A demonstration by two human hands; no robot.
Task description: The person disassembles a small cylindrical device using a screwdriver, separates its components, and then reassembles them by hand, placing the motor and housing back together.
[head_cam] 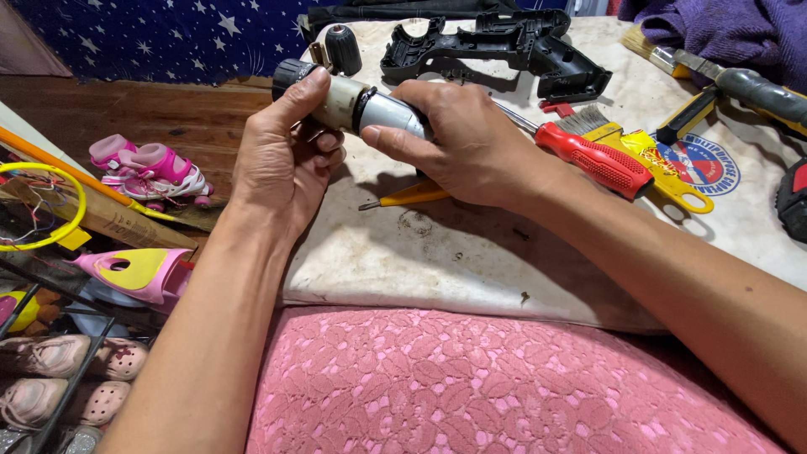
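Both hands hold a drill motor and gearbox assembly (361, 105), a cylinder with a black front end, beige middle and silver motor can. My left hand (282, 160) grips the black and beige end. My right hand (462, 139) grips the silver motor end. The assembly hangs just above a dirty white mat (420, 252). A red-handled screwdriver (593, 160) lies behind my right hand, its shaft partly hidden. A yellow-handled screwdriver (412, 196) lies under my right hand.
A black drill housing half (504, 50) and a black chuck (343, 46) lie at the mat's far edge. A yellow-handled brush (647, 155), a knife (740, 84) and purple cloth (723, 29) are at right. Shoes and pink roller skates (151, 172) sit at left.
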